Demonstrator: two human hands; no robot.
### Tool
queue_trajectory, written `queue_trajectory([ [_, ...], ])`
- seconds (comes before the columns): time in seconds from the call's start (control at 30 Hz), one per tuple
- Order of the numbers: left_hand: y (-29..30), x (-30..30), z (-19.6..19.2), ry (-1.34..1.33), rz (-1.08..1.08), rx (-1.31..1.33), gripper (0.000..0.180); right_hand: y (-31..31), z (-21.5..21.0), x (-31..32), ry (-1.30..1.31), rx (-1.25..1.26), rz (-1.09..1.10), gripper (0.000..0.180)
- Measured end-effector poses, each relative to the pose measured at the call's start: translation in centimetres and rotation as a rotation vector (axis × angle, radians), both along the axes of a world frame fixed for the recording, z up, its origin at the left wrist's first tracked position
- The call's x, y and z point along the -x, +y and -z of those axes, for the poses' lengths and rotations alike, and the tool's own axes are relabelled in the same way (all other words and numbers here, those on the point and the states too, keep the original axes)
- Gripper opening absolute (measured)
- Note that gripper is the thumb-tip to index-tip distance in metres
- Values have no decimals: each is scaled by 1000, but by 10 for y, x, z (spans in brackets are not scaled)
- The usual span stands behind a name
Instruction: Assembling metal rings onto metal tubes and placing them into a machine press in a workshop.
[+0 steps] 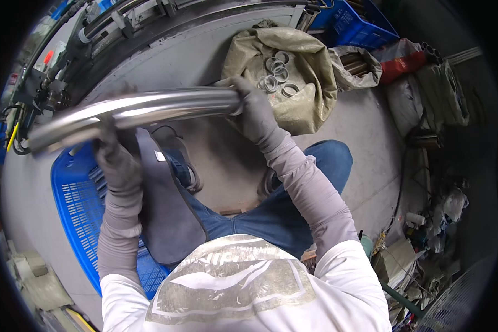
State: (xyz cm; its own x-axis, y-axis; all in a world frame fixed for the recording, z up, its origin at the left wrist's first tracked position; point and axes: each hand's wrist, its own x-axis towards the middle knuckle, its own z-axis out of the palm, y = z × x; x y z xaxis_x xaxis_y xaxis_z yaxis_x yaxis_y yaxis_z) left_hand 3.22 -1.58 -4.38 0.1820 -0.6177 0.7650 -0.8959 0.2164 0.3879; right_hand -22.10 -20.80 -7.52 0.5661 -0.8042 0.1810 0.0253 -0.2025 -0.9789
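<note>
Clearly, from my remote seat, I see the right hand, in matte grey fabric, wrapped round one end of a mirror-smooth metal tube that spans from twelve o'clock to nine. The left hand, slightly blurred, curls about it farther along. Beyond, toward eight, lie a soft grey pad and a slotted blue plastic basket; at one, a crinkled woven sack bears shiny rings.
</note>
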Motion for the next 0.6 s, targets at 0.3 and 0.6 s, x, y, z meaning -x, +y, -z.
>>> queue_trajectory([
  [0.3,-32,56,-155,-243,20,-516,45,-140,84,102,1473,380,365,72],
  [0.6,-6,62,-62,-345,-43,-784,39,-94,15,79,847,423,68,66],
])
